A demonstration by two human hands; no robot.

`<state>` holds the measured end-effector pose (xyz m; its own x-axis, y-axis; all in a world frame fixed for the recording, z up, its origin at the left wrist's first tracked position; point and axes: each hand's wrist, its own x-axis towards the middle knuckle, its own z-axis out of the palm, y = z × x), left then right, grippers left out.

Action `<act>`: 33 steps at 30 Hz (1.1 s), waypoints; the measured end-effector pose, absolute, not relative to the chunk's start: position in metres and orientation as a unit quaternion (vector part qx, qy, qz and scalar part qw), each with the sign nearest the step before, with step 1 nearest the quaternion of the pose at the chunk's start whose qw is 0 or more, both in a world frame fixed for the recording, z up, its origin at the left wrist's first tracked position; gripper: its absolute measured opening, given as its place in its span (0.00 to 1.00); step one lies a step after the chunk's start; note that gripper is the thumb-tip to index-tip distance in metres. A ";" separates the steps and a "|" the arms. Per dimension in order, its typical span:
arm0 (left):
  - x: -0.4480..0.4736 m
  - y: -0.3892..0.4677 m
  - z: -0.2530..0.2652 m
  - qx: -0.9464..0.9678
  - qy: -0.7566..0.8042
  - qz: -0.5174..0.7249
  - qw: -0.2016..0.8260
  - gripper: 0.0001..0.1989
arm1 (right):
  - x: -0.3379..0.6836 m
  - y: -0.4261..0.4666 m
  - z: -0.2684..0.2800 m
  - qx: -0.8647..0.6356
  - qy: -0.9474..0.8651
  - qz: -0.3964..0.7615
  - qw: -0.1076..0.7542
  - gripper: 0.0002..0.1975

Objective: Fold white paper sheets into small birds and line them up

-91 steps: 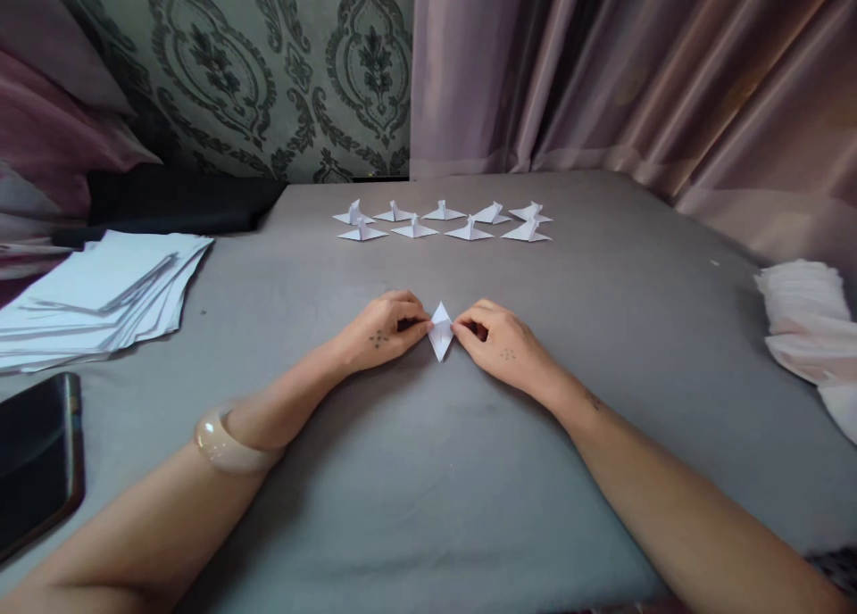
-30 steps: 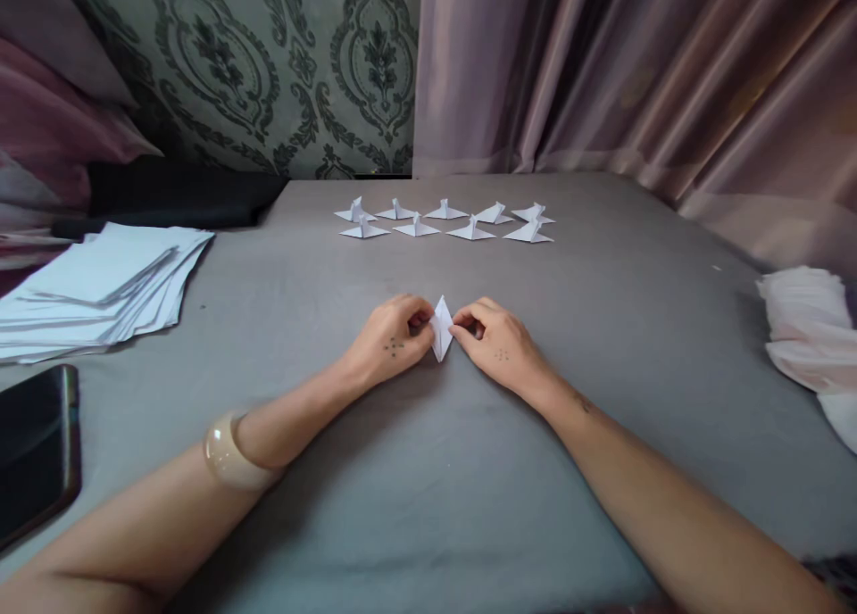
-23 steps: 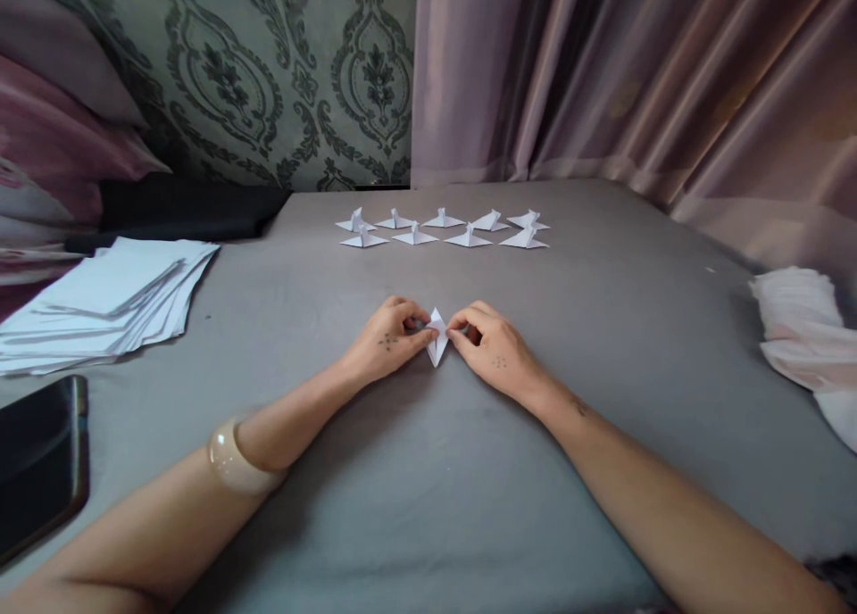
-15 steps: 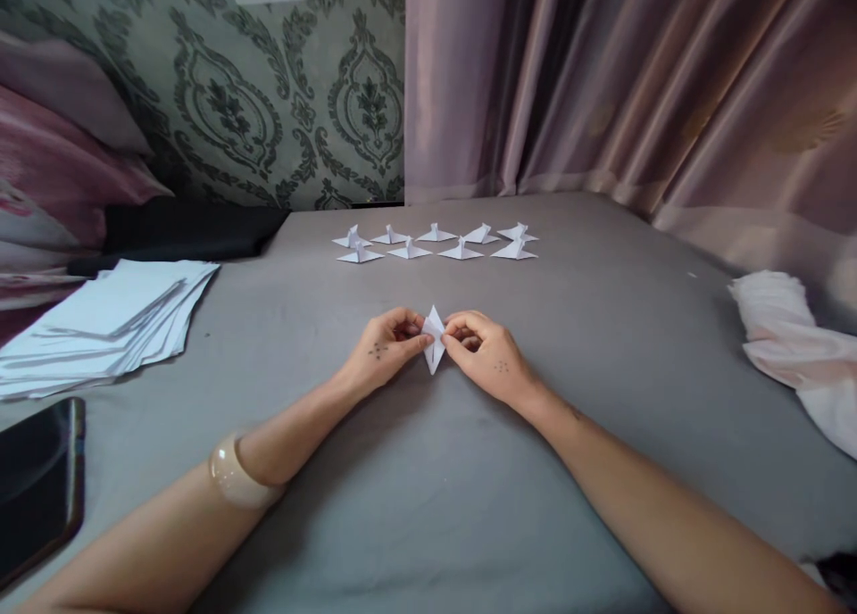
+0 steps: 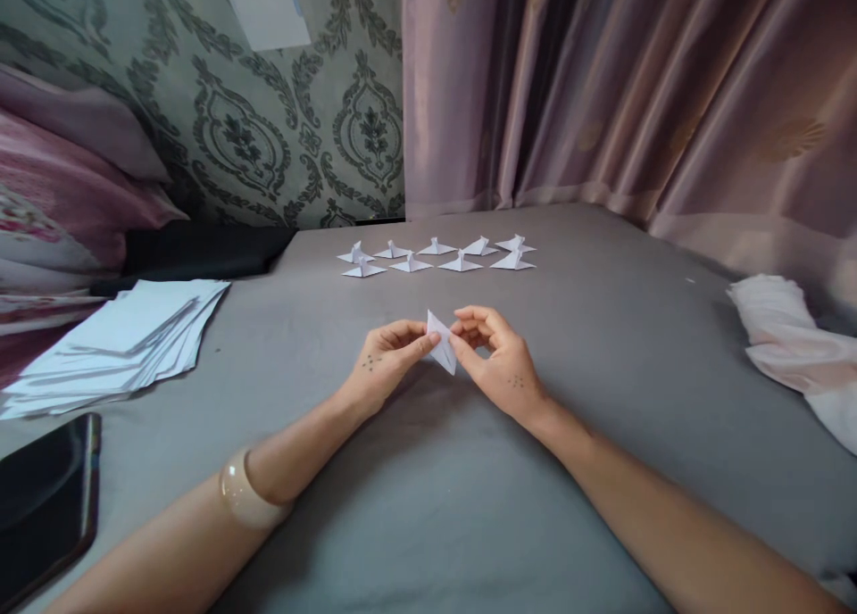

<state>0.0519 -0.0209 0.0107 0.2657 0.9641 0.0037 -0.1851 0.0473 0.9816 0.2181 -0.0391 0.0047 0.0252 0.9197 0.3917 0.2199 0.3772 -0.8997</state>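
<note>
A small folded white paper (image 5: 443,350), diamond-shaped with pointed ends, is held tilted above the grey cloth. My left hand (image 5: 392,357) pinches its left side, the thumb lying on the front face. At the right edge, the thumb of my right hand (image 5: 499,355) touches the paper. The index finger of that hand is raised a little apart, and its other fingers curl behind. Beyond my hands, several folded paper birds (image 5: 461,261) stand in two rows on the cloth.
A stack of white paper sheets (image 5: 127,337) lies at the left, with a dark phone (image 5: 50,507) nearer me. Black fabric (image 5: 207,253) is behind the stack. White and pinkish cloth (image 5: 790,337) lies on the right. Purple curtains (image 5: 461,96) hang at the back.
The folded paper has turned from upright to tilted, its lower point swinging right. My right index finger has lifted away from it. The camera view has tipped up slightly.
</note>
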 end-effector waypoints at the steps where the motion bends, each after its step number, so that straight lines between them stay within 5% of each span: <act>1: 0.052 -0.021 0.010 0.504 0.390 0.479 0.605 0.09 | 0.218 -0.040 0.006 -0.459 -0.620 0.305 0.557 0.14; 13: 0.054 -0.024 0.009 0.528 0.400 0.509 0.549 0.06 | 0.216 -0.047 0.011 -0.461 -0.673 0.203 0.541 0.02; 24: 0.051 -0.022 0.014 0.473 0.316 0.453 0.686 0.12 | 0.231 -0.036 0.015 -0.381 -0.503 0.607 0.483 0.13; 33: 0.050 -0.022 0.014 0.458 0.300 0.438 0.713 0.09 | 0.235 -0.033 0.014 -0.346 -0.502 0.654 0.447 0.14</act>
<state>0.0501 -0.0224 0.0141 0.4367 0.8992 -0.0268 -0.3492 0.1969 0.9161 0.2346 -0.0335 0.0137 -0.3596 0.9331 -0.0035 -0.2371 -0.0950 -0.9668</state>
